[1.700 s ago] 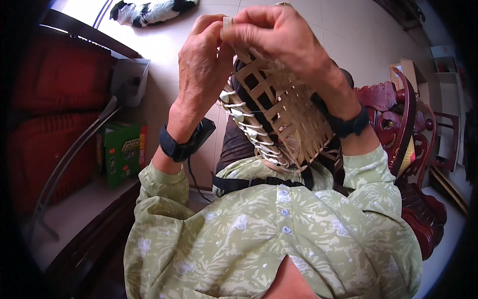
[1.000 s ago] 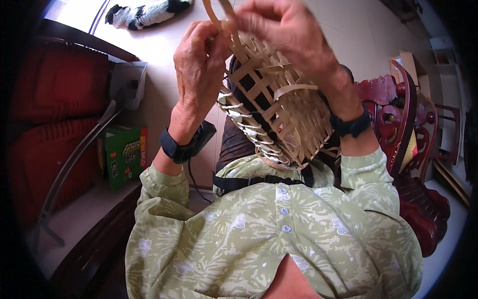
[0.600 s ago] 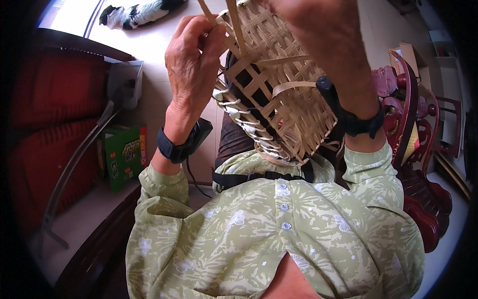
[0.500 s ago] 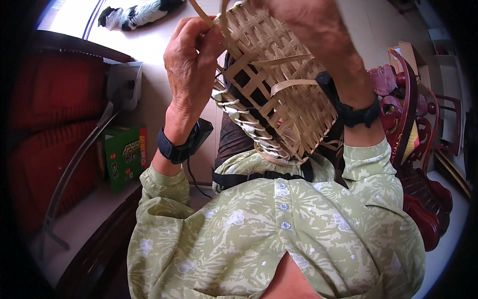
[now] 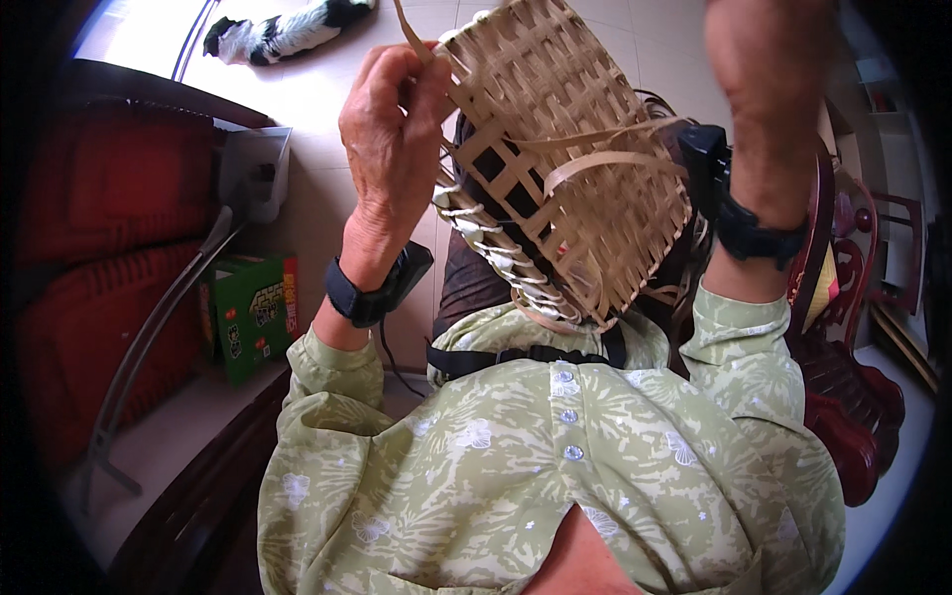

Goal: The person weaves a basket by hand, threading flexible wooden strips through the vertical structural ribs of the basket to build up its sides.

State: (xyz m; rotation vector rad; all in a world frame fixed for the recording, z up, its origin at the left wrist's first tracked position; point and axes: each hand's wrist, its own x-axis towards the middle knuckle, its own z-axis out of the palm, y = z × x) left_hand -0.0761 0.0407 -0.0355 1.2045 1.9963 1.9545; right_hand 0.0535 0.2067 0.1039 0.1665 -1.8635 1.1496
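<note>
Pinching a pale strip (image 5: 410, 27) between thumb and forefinger at the upper-left edge of the woven basket (image 5: 615, 213), the left hand (image 5: 395, 124) remains clamped as before. The right hand (image 5: 772, 59) has moved from over the basket to beyond its right side, fingers out of frame, grip impossible to tell. Basket sits tilted above dark trousers (image 5: 464, 276), upper weave now uncovered
</note>
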